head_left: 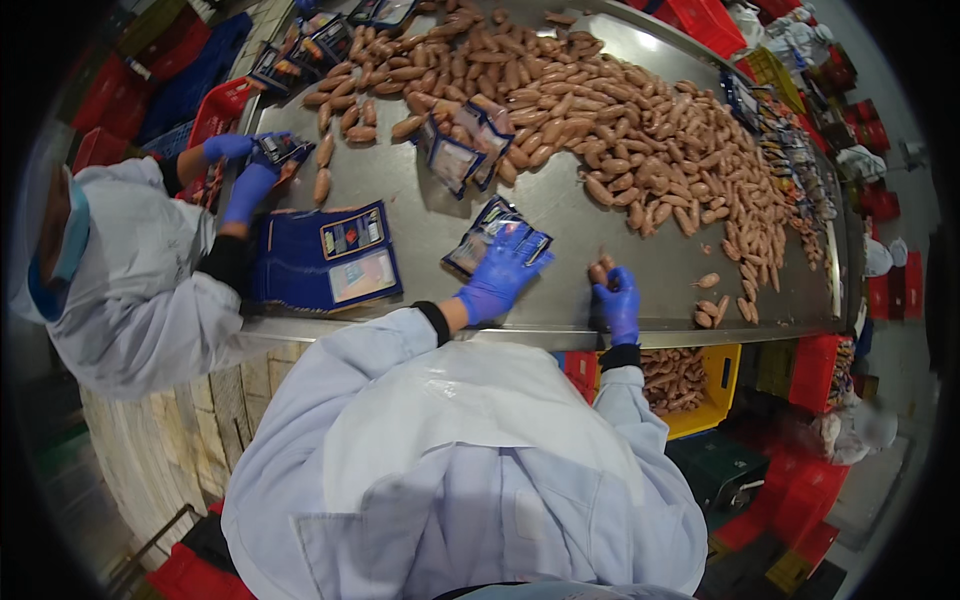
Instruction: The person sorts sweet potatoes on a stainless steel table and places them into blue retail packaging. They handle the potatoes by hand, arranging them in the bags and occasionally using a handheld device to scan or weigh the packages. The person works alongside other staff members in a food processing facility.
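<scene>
My left hand (499, 274), in a blue glove, grips a dark-edged plastic pouch (472, 244) lying on the steel table (540, 217), its fingers over the pouch's right side. What is inside the pouch is mostly hidden. To the right, near the table's front edge, my gloved right hand (619, 304) pinches a couple of raw sausages (602, 264) between thumb and fingers. Two filled sausage pouches (457, 142) lean together beyond my left hand. A large heap of loose sausages (637, 127) spreads across the back and right. Left of me lies a stack of flat blue printed pouches (300, 259).
At the left, a co-worker's gloved hands (251, 176) hold another pouch (281, 148). More filled pouches (319, 45) lie at the far left corner. Below the table's front edge (525, 337) stands a yellow crate (720, 390) of sausages. Red crates (817, 375) are at right.
</scene>
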A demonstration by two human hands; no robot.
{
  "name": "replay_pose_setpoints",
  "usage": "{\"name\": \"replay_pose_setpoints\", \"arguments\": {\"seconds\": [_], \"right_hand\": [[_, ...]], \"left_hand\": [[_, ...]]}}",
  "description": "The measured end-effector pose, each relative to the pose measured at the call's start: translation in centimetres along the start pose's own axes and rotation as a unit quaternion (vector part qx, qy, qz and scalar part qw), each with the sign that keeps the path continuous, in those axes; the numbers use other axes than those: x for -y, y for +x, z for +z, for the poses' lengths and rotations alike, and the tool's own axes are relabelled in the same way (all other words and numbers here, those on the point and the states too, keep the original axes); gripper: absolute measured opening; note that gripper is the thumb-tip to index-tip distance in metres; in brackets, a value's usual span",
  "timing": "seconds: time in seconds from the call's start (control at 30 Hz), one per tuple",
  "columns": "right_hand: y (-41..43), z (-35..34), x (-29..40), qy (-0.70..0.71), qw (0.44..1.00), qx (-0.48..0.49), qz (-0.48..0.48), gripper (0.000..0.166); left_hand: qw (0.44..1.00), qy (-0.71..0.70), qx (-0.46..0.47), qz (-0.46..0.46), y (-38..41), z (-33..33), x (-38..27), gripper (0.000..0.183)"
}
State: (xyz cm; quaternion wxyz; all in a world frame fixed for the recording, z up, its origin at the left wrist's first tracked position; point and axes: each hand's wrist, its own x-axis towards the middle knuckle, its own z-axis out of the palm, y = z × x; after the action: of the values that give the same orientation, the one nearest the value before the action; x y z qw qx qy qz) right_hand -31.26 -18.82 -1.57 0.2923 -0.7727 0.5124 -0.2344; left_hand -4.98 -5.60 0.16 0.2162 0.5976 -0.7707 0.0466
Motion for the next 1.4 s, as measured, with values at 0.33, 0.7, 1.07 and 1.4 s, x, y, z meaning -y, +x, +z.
{"name": "replay_pose_setpoints", "arguments": {"seconds": [0.33,0.7,1.07,1.4], "right_hand": [[-1.5,0.4,3.5,0.034,0.999,0.008,0.005,0.023],[0.7,14.4,9.6,0.248,0.968,0.043,-0.003,0.031],[14.2,5.1,4.4,0.036,0.992,-0.077,-0.092,0.027],[10.5,1.1,2.9,-0.067,0.991,-0.112,-0.03,0.023]], "left_hand": [[0.99,-0.046,0.05,-0.121,-1.2,-0.5,-1.8,0.065],[0.952,-0.278,-0.085,-0.094,-0.9,-0.1,-0.6,0.074],[0.987,-0.138,-0.045,-0.064,-1.4,1.5,-0.5,0.064],[0.98,-0.159,-0.072,-0.094,-0.8,-0.3,-1.0,0.054]]}}
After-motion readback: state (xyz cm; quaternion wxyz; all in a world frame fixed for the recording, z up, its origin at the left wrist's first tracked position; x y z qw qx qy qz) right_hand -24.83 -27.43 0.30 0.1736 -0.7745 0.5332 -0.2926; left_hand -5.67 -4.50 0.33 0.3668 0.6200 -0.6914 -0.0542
